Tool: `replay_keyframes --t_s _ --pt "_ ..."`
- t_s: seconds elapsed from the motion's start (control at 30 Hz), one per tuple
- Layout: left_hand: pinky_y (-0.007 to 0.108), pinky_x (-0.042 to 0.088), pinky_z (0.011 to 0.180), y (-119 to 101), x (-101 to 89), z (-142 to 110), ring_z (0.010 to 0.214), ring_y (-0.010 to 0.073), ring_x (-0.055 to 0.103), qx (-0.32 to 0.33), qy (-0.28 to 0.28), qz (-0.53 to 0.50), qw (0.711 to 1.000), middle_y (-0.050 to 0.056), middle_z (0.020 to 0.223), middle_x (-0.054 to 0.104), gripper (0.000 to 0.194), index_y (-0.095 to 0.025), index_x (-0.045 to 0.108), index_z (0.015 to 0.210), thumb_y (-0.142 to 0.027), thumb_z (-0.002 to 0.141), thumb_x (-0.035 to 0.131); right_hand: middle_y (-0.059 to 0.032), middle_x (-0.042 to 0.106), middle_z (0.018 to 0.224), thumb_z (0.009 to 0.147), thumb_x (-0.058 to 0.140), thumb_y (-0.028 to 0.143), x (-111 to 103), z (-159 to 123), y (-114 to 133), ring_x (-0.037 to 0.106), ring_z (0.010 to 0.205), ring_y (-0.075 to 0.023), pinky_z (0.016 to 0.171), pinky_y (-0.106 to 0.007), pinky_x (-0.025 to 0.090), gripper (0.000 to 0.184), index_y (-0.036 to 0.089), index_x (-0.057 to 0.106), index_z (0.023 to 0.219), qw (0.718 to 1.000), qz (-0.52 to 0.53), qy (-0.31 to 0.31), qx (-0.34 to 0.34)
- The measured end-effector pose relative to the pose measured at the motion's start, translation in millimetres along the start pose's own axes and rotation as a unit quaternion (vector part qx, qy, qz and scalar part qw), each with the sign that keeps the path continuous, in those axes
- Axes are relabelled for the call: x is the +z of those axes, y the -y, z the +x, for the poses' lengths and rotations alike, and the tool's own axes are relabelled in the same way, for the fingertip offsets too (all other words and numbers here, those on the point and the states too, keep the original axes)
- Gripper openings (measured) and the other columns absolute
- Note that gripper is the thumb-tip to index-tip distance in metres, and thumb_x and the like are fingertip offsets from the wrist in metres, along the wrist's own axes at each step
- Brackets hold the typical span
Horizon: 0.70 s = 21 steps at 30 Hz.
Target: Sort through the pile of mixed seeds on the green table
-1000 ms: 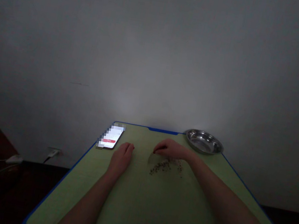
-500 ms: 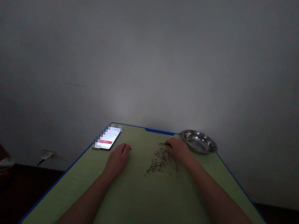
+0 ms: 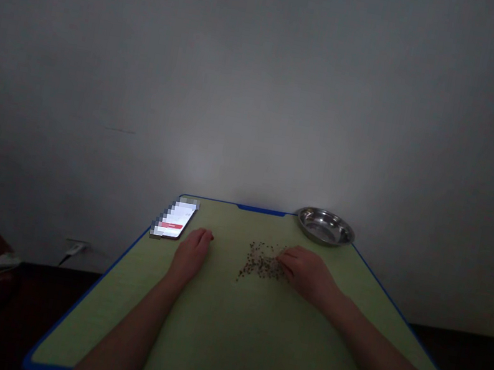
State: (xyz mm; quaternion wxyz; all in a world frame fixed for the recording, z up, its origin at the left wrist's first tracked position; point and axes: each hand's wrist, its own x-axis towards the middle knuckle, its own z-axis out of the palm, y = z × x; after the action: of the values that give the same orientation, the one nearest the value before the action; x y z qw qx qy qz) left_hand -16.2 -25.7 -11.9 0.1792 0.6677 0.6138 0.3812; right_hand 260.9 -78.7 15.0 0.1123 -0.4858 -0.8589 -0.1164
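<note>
Small dark grains like beans or seeds lie scattered on the green table top. My right hand is at their right side, low over the table, fingers pinched together. A thin, flat, card-like piece juts left from those fingertips among the grains; it is faint and its kind is unclear. To the left of the grains, apart from them, my left hand rests on the table with its fingers curled together. Nothing shows in it, though its palm side is hidden.
A shallow steel bowl stands at the far right corner. At the far left edge lies a phone with a lit screen. The table has a blue rim and its far side is by a grey wall. Cables and a plug are at left.
My right hand, with the thin flat piece, has swung from the far side of the grains to their right side. The grains are more spread out. My left hand stays on the table.
</note>
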Motion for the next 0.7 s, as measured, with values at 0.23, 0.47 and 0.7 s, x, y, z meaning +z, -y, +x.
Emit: replay_keyframes --t_s 0.23,0.47,0.7 --pt "0.033 0.041 0.080 0 0.6 0 0.088 0.0202 0.055 0.010 -0.002 0.009 1.000 0.006 0.087 0.061 0.037 -0.019 0.056 0.078 -0.038 0.086 0.026 -0.0049 0.067 0.082 0.083 0.055 0.010 2 -31 14 0.059 0.077 -0.0186 0.069 -0.029 0.042 0.019 0.020 0.068 0.093 0.998 -0.014 -0.052 -0.038" --pt "0.033 0.041 0.079 1 1.8 0 0.086 0.0198 0.055 0.008 -0.009 -0.007 1.000 0.006 0.087 0.062 0.037 -0.019 0.057 0.078 -0.039 0.085 0.027 -0.0068 0.068 0.086 0.086 0.050 0.015 -15 -45 8 0.060 0.081 -0.0195 0.073 -0.032 0.046 0.020 0.019 0.068 0.094 0.994 0.075 -0.079 0.002" --pt "0.034 0.041 0.081 -1 0.3 -1 0.087 0.0203 0.055 0.007 -0.006 -0.008 1.000 0.006 0.086 0.061 0.036 -0.019 0.056 0.077 -0.039 0.085 0.027 -0.0044 0.068 0.084 0.087 0.049 0.021 -30 -56 -19 0.061 0.077 -0.0176 0.070 -0.030 0.047 0.019 0.020 0.067 0.087 0.967 0.240 0.029 0.084"
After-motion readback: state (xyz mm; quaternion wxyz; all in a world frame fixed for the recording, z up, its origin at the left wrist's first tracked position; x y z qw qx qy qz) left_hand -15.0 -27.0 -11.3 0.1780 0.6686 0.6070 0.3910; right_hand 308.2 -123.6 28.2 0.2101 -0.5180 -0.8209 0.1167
